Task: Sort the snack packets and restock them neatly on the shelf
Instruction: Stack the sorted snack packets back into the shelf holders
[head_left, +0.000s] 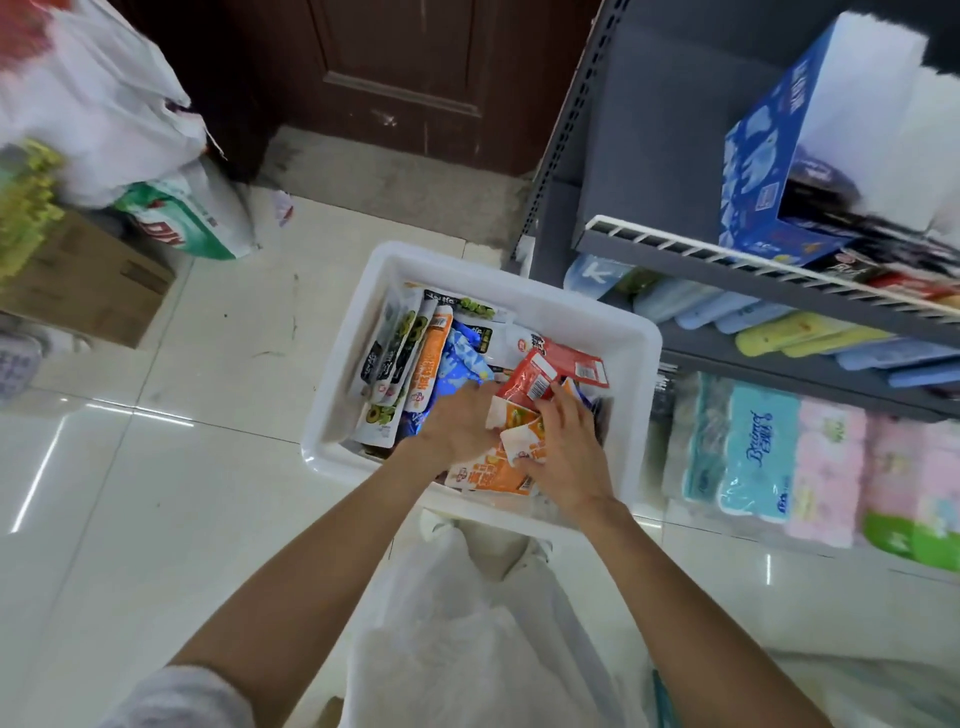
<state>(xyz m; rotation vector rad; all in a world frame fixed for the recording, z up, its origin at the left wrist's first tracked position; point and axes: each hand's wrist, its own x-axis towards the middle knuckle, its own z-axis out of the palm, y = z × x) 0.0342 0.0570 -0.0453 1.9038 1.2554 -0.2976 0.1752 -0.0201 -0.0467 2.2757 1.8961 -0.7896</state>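
The left hand (460, 415) reaches into the white bin (631, 332), fingers spread flat on the blue packets (460, 371). The right hand (569, 452) lies beside it, fingers curled around an orange-and-white packet (519, 441), with red packets (550, 371) just beyond its fingertips. Olive-printed packets (395, 348) stand along the bin's left side. The bin sits on the tiled floor (182, 467), just beside the grey shelf (727, 260), which carries a blue box (763, 166) above and tissue packs (758, 457) at the bottom.
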